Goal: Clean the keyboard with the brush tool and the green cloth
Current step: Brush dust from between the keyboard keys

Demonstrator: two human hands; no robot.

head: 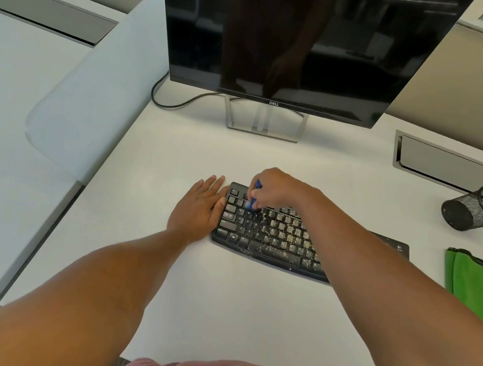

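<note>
The broad white surface (219, 296) carries everything here, with a dark monitor (299, 37) standing at the back and the black keyboard (270, 235) lying in front of it, its keys strewn with pale crumbs from the middle rightward. The brushing step looks to be in hand, and early on: only the far left keys appear clean. The right hand (276, 189) has crossed over to the keyboard's upper left corner, its fingers curled round the blue brush tool (253, 195), whose tip rests on the top key rows. The left hand (200, 208) lies flat, fingers straight and close together, against the keyboard's left edge, steadying it. The next move likely calls for sweeping rightward row by row, driving crumbs off the keys without scattering them. The green cloth (478, 290) waits untouched at the right edge, well apart from the hands. A mesh pen cup (476, 210) lies tipped on its side farther back on the right; nothing blocks the sweep.
</note>
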